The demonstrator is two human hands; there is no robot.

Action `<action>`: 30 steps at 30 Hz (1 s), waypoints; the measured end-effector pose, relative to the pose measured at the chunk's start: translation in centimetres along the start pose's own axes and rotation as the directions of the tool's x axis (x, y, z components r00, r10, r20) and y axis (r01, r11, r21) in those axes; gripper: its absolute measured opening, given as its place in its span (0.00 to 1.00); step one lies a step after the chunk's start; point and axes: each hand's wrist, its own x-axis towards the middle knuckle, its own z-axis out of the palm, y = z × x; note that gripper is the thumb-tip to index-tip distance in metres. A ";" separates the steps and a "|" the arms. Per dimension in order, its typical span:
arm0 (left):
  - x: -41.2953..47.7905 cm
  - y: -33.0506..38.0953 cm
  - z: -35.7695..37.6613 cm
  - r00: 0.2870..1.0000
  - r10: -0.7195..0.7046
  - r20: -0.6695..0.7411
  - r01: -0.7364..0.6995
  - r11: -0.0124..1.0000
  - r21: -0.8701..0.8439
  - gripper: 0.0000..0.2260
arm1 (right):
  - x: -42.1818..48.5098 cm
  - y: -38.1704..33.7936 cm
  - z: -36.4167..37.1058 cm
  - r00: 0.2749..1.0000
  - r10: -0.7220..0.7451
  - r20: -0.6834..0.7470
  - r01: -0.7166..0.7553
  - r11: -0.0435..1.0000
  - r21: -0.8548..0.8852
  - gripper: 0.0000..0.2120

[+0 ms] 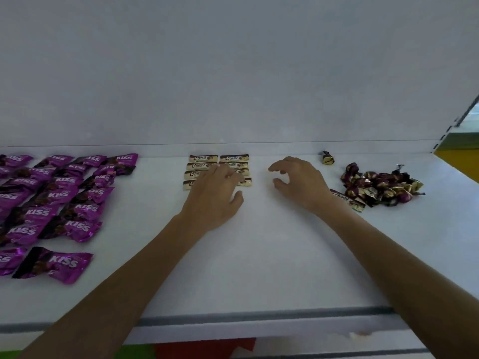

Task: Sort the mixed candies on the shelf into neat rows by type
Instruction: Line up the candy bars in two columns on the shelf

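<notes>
On the white shelf [259, 255], several purple KISS packets [64, 198] lie in rough rows at the left. Cream and brown Choco bars [219, 159] form two short columns at the back middle. My left hand [215, 195] lies flat over the lower bars of that block, fingers straight. My right hand [298, 182] hovers to the right of the bars with loosely curled fingers, holding nothing. One loose Choco bar [348, 199] lies beside my right wrist. A heap of gold and maroon twist-wrapped candies [381, 186] sits at the right, with a single one [328, 158] standing apart near the back wall.
The shelf's back wall [233, 86] rises just behind the candies. The shelf's front lip [259, 322] runs across the bottom. A shelf upright [456, 120] stands at the far right.
</notes>
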 end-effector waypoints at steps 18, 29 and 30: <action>5.8 17.1 6.1 0.947 0.238 0.218 -0.200 0.963 -0.182 0.18 | -8.2 15.3 -7.1 0.994 0.077 -0.080 -0.091 0.976 -0.199 0.11; 5.7 19.9 7.3 0.986 0.109 0.129 -0.083 0.978 -0.190 0.14 | -9.5 18.4 -9.7 0.994 0.091 0.066 -0.087 0.995 -0.056 0.09; 5.6 20.0 7.2 0.987 0.103 0.123 -0.079 0.979 -0.186 0.14 | -9.4 18.4 -9.8 0.993 0.108 0.047 -0.106 0.994 -0.039 0.10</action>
